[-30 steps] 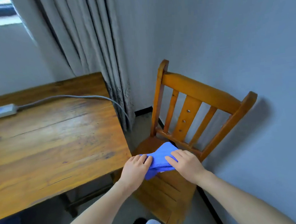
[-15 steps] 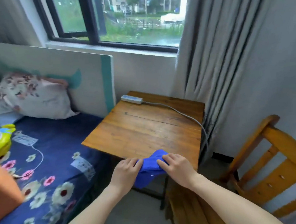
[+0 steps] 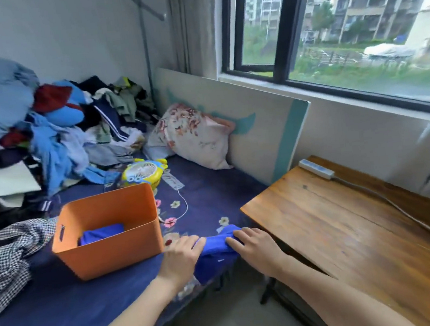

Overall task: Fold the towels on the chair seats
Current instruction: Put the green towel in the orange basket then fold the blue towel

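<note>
Nearest, both hands are gripping a folded blue towel (image 3: 214,253) between them: the left hand (image 3: 181,256) is curling its fingers over the towel's left end, and the right hand (image 3: 254,246) is pinching the right end. The towel is hanging over the near right corner of the bed (image 3: 65,311), just left of the wooden tabletop (image 3: 348,228); whether it is touching the sheet I cannot tell. Just left of the left hand an orange storage bin (image 3: 111,242) is sitting on the bed, with a second blue towel (image 3: 102,234) lying inside it. A checkered cloth (image 3: 6,254) is lying at the left. Farther back, a yellow fan (image 3: 142,174), a floral pillow (image 3: 192,136) and a clothes pile (image 3: 72,124) are resting on the bed, while a power strip (image 3: 316,169) is lying on the tabletop's far edge.
</note>
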Demonstrator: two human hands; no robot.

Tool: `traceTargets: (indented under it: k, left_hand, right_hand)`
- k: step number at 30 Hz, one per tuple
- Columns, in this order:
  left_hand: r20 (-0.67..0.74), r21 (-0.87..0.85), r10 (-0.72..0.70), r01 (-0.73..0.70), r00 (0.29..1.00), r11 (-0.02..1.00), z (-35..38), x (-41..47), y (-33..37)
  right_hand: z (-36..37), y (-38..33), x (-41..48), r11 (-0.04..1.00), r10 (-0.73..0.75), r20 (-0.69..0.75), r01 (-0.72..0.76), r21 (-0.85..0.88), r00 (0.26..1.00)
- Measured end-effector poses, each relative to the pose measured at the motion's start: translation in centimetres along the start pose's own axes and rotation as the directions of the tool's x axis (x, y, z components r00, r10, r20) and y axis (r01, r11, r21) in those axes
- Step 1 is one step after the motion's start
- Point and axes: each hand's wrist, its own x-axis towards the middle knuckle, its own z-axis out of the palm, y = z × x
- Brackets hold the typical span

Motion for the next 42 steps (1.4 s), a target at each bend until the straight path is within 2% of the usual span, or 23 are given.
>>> traceTargets:
  k: [3,7,16,19,25,28,35,42]
  left_hand:
    - [-0.016,0.037,-0.024,0.025,1.000,0.999,-1.0,-2.0,-5.4]
    - [0.030,0.032,-0.102,0.101,0.994,0.994,-2.1,-4.9,-10.0]
    - [0.039,0.044,-0.337,0.336,0.941,0.941,-2.5,-10.8,-16.6]
    - [0.097,0.051,-0.402,0.399,0.910,0.916,-1.9,-11.6,-17.2]
    - [0.165,0.203,-0.516,0.483,0.841,0.852,-2.0,-10.2,-21.6]
    - [0.124,0.277,-0.580,0.533,0.805,0.799,-2.0,-7.5,-24.5]
    - [0.093,0.314,-0.620,0.568,0.779,0.761,-0.8,-3.5,-26.7]
    - [0.144,0.320,-0.618,0.555,0.773,0.768,0.6,-3.4,-31.4]
  right_hand:
    - [2.0,-2.7,5.0,0.999,-0.039,0.050,0.037,0.027,0.998]
    - [4.5,-5.9,10.0,0.995,-0.063,0.090,0.055,0.085,0.994]
    - [8.9,-11.0,18.2,0.960,-0.193,0.014,0.186,0.210,0.981]
    - [11.0,-11.1,19.4,0.939,-0.250,0.006,0.241,0.247,0.968]
    - [15.2,-10.7,24.6,0.870,-0.357,-0.009,0.335,0.362,0.934]
    - [16.9,-8.7,28.9,0.849,-0.361,-0.056,0.353,0.394,0.931]
    - [20.6,-5.4,33.0,0.816,-0.364,-0.114,0.375,0.440,0.924]
    - [24.4,-6.5,36.0,0.777,-0.357,-0.049,0.326,0.538,0.933]
